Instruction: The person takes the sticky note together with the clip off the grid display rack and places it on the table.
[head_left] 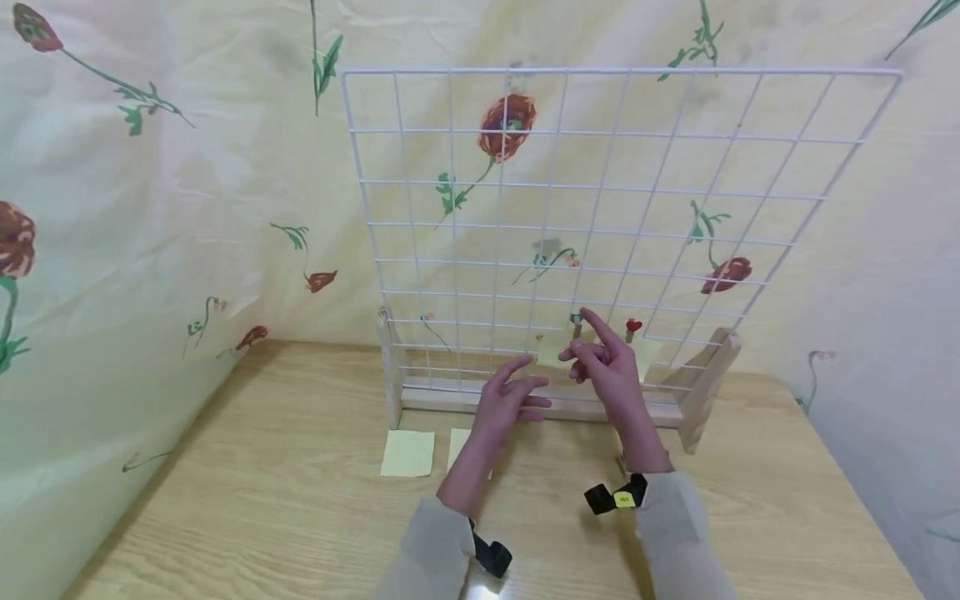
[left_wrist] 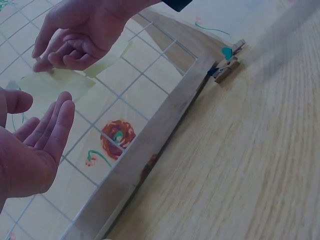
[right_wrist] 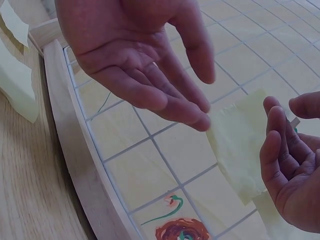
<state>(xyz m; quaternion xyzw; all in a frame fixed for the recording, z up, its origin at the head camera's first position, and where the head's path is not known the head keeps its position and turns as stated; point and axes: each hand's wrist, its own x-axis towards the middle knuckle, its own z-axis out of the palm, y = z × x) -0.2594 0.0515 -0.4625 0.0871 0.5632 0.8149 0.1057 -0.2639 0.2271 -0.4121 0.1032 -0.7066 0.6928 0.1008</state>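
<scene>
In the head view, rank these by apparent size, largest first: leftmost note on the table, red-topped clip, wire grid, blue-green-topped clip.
1. Wire grid
2. Leftmost note on the table
3. Red-topped clip and blue-green-topped clip: too alike to rank

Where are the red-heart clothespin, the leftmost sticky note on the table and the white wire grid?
Red-heart clothespin (head_left: 633, 325): head view, on its heart.
Leftmost sticky note (head_left: 408, 454): head view, on the middle of its face.
White wire grid (head_left: 622, 72): head view, on its top rail.
</scene>
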